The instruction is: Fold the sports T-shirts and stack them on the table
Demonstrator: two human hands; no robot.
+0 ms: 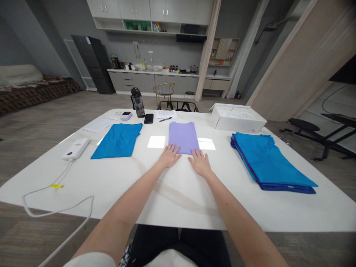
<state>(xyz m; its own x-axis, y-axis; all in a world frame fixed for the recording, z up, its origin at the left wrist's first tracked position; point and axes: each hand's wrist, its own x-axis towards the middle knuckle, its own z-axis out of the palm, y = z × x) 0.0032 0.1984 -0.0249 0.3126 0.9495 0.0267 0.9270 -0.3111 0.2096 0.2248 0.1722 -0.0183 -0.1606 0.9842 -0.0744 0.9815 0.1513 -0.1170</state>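
A folded lavender garment lies flat as a neat rectangle in the middle of the white table. On its near left corner rests my left hand, fingers spread and pointing away from me. My right hand lies flat at the near right corner, its fingertips touching the cloth edge. Neither hand grips anything. To the left is a folded blue garment with a slightly uneven right edge. A stack of blue and purple folded garments sits on the right side of the table.
A white power strip with a trailing cord lies at the left. Along the far side stand a water bottle, a black phone, a lilac device, papers, a pen and an open white box.
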